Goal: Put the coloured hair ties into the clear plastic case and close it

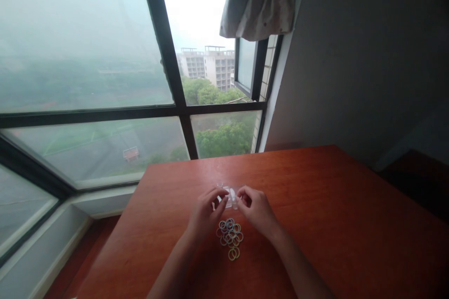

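On the reddish wooden table (315, 196) lies a small clear plastic box (229, 196). My left hand (205, 212) pinches its left side and my right hand (256, 208) pinches its right side; both have their fingers curled onto it. Just in front of the box, between my wrists, lies a heap of several small coloured rings (230, 237) in blue, yellow and orange. Whether the box's lid is up or down is hard to make out.
A large window with dark frames (175, 103) runs behind the table's far edge, with a sill to the left. A grey wall (351, 65) stands at the right and a bunched curtain (259, 0) hangs above. A dark piece of furniture (417, 173) sits at the far right.
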The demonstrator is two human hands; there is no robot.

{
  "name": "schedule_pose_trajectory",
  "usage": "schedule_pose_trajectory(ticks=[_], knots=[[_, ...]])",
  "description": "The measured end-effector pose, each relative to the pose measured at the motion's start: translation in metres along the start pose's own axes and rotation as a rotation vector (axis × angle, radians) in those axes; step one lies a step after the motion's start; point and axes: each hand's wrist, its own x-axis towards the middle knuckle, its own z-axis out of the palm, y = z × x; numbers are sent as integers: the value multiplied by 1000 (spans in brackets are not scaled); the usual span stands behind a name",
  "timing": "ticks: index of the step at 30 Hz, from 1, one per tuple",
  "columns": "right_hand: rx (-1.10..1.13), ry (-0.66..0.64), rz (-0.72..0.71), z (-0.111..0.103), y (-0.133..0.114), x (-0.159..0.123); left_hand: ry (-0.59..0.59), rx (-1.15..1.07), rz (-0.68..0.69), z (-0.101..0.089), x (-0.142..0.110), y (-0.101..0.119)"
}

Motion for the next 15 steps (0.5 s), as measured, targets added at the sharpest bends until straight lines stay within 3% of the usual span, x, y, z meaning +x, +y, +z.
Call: schedule_pose_trajectory(ticks=[6, 15], knots=[[50, 35, -11, 1, -1, 0, -56, -65, -36, 4, 0, 3], [80, 59, -42, 5, -1, -1, -32, -110, -53, 5, 0, 4]])
